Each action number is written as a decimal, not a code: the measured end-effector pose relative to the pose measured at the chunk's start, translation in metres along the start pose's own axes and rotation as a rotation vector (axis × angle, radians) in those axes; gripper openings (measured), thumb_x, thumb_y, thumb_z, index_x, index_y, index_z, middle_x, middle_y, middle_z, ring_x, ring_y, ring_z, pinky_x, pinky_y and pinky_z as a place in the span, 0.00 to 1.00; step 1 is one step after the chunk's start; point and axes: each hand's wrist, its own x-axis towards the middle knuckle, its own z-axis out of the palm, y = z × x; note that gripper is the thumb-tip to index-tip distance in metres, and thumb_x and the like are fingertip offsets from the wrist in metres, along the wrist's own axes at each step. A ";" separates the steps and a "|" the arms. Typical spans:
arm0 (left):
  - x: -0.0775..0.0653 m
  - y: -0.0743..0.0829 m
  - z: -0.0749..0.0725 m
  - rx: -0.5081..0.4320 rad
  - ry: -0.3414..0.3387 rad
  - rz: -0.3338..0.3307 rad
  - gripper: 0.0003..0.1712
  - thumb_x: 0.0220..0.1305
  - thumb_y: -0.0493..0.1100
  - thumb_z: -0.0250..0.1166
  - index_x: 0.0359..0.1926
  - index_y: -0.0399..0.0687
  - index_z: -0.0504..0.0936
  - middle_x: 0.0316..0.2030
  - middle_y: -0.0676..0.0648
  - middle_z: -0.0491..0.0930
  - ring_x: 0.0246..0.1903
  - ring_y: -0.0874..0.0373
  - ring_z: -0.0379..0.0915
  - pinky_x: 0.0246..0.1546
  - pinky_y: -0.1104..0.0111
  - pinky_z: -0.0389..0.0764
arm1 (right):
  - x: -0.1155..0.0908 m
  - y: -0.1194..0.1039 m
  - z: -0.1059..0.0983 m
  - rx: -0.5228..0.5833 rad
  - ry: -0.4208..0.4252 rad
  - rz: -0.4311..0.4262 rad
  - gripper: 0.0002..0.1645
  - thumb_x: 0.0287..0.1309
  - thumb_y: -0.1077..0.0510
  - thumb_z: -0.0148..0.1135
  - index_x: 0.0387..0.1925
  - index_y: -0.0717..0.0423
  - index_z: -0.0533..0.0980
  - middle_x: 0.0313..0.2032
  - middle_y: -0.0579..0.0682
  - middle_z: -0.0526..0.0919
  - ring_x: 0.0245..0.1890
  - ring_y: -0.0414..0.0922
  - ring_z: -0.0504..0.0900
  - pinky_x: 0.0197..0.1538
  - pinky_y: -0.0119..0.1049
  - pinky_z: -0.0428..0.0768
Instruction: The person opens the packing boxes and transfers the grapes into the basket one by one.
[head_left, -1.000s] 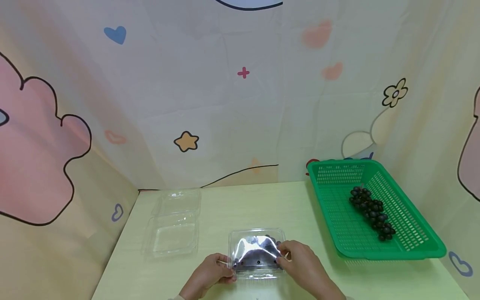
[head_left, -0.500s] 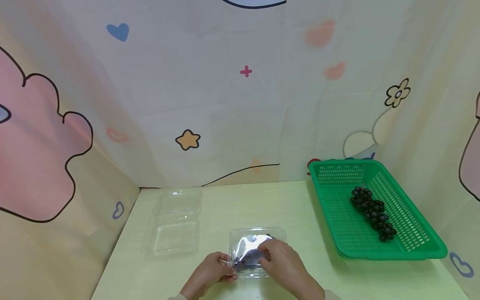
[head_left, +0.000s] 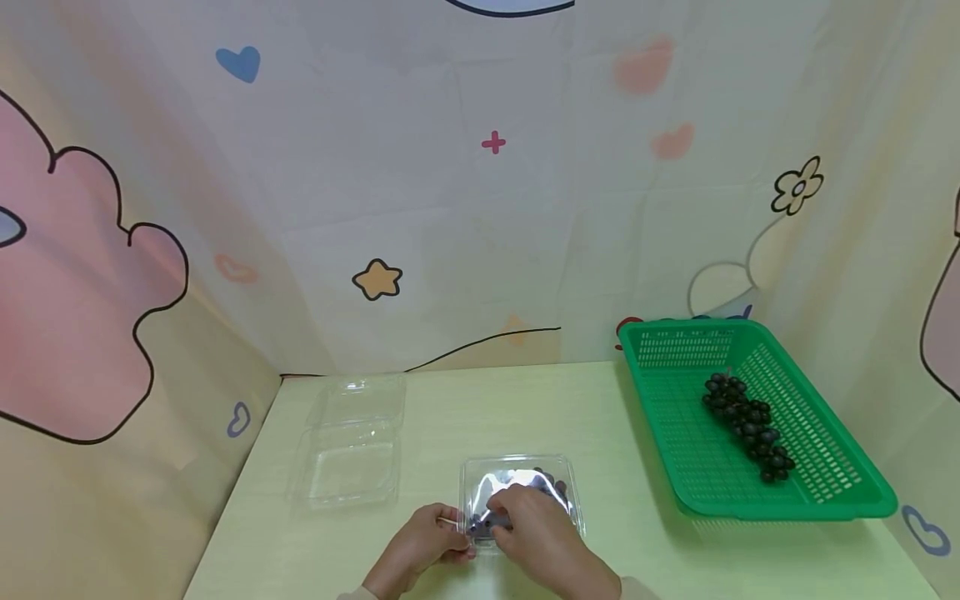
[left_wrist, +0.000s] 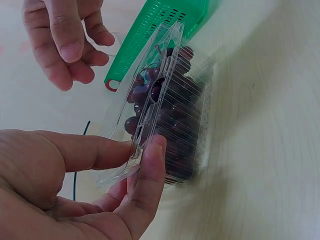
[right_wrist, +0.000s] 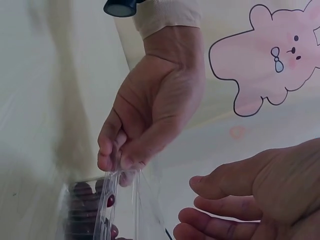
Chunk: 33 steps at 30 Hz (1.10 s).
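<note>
A clear plastic clamshell box (head_left: 517, 468) of dark grapes (left_wrist: 180, 110) stands on the table in front of me. My left hand (head_left: 431, 537) pinches the rim at its front left corner between thumb and fingers, as the left wrist view (left_wrist: 100, 175) also shows. Above the lid hovers my right hand (head_left: 536, 529), its fingers loosely bent and holding nothing. In the right wrist view a gap shows between that hand (right_wrist: 250, 195) and the box. The lid lies over the grapes; whether its rim is fully pressed down I cannot tell.
An opened clear clamshell box (head_left: 352, 471) lies at the left of the table. To the right stands a green basket (head_left: 652, 417) with a bunch of dark grapes (head_left: 746, 425) in it. A printed curtain (head_left: 450, 208) hangs behind the table.
My right hand has let go of the box's right side and moved left over the lid. The left hand keeps its grip on the front left corner.
</note>
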 end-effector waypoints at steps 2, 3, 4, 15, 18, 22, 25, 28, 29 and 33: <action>0.000 -0.001 0.000 -0.004 0.001 0.000 0.16 0.61 0.21 0.63 0.49 0.23 0.72 0.36 0.39 0.81 0.30 0.56 0.85 0.36 0.66 0.87 | 0.001 -0.002 0.004 -0.008 0.001 -0.028 0.10 0.50 0.64 0.75 0.36 0.54 0.86 0.33 0.44 0.85 0.35 0.39 0.80 0.37 0.36 0.80; 0.000 -0.001 0.000 -0.007 0.001 0.003 0.16 0.61 0.21 0.63 0.49 0.23 0.72 0.36 0.39 0.81 0.30 0.56 0.85 0.36 0.65 0.87 | 0.002 -0.003 0.006 -0.009 0.002 -0.039 0.09 0.50 0.64 0.74 0.35 0.53 0.86 0.32 0.43 0.84 0.34 0.38 0.79 0.36 0.35 0.79; 0.000 -0.001 0.000 -0.010 0.000 0.006 0.16 0.61 0.21 0.63 0.49 0.23 0.72 0.36 0.39 0.81 0.30 0.56 0.85 0.36 0.65 0.87 | 0.002 -0.004 0.007 -0.010 0.002 -0.051 0.09 0.49 0.65 0.74 0.34 0.52 0.85 0.31 0.42 0.83 0.33 0.37 0.78 0.34 0.34 0.78; -0.001 -0.003 0.000 -0.007 0.008 0.027 0.17 0.64 0.25 0.65 0.52 0.22 0.72 0.34 0.41 0.82 0.30 0.57 0.83 0.37 0.65 0.87 | 0.007 -0.012 0.025 -0.076 0.028 -0.141 0.11 0.46 0.63 0.77 0.35 0.53 0.86 0.30 0.41 0.80 0.33 0.38 0.76 0.38 0.32 0.79; -0.002 -0.004 -0.001 -0.013 0.010 0.030 0.18 0.63 0.25 0.65 0.52 0.21 0.72 0.33 0.41 0.81 0.29 0.58 0.82 0.37 0.66 0.87 | 0.008 -0.011 0.030 -0.113 0.032 -0.149 0.10 0.46 0.63 0.76 0.34 0.53 0.86 0.29 0.41 0.79 0.32 0.38 0.75 0.38 0.32 0.78; -0.002 -0.005 -0.001 -0.029 0.002 0.029 0.19 0.63 0.25 0.65 0.53 0.21 0.72 0.33 0.42 0.81 0.30 0.58 0.82 0.38 0.65 0.87 | 0.009 -0.010 0.036 -0.207 0.045 -0.164 0.11 0.46 0.61 0.76 0.35 0.51 0.87 0.31 0.41 0.80 0.34 0.40 0.76 0.39 0.36 0.77; -0.002 -0.006 -0.002 -0.033 -0.004 0.026 0.19 0.63 0.26 0.67 0.53 0.22 0.73 0.34 0.42 0.81 0.31 0.58 0.82 0.38 0.65 0.87 | 0.008 -0.010 0.041 -0.272 0.046 -0.173 0.11 0.47 0.59 0.78 0.36 0.50 0.86 0.33 0.41 0.79 0.36 0.41 0.75 0.40 0.37 0.76; 0.000 -0.008 -0.003 -0.034 -0.011 0.020 0.20 0.63 0.27 0.68 0.53 0.23 0.73 0.36 0.42 0.81 0.32 0.57 0.82 0.39 0.64 0.87 | 0.007 -0.010 0.045 -0.304 0.042 -0.177 0.12 0.47 0.58 0.79 0.35 0.49 0.85 0.34 0.42 0.78 0.37 0.41 0.74 0.41 0.38 0.75; 0.000 -0.009 -0.004 -0.038 -0.014 0.020 0.20 0.63 0.27 0.69 0.53 0.23 0.73 0.36 0.42 0.81 0.32 0.57 0.82 0.39 0.64 0.86 | 0.007 -0.010 0.046 -0.311 0.040 -0.176 0.11 0.47 0.57 0.79 0.35 0.49 0.85 0.35 0.42 0.77 0.38 0.41 0.74 0.41 0.38 0.75; 0.002 -0.012 -0.005 -0.061 -0.028 0.014 0.21 0.63 0.27 0.69 0.55 0.23 0.73 0.36 0.42 0.81 0.33 0.56 0.82 0.41 0.64 0.86 | 0.008 -0.009 0.052 -0.339 0.044 -0.170 0.10 0.49 0.55 0.79 0.34 0.49 0.85 0.36 0.43 0.77 0.39 0.42 0.73 0.42 0.40 0.75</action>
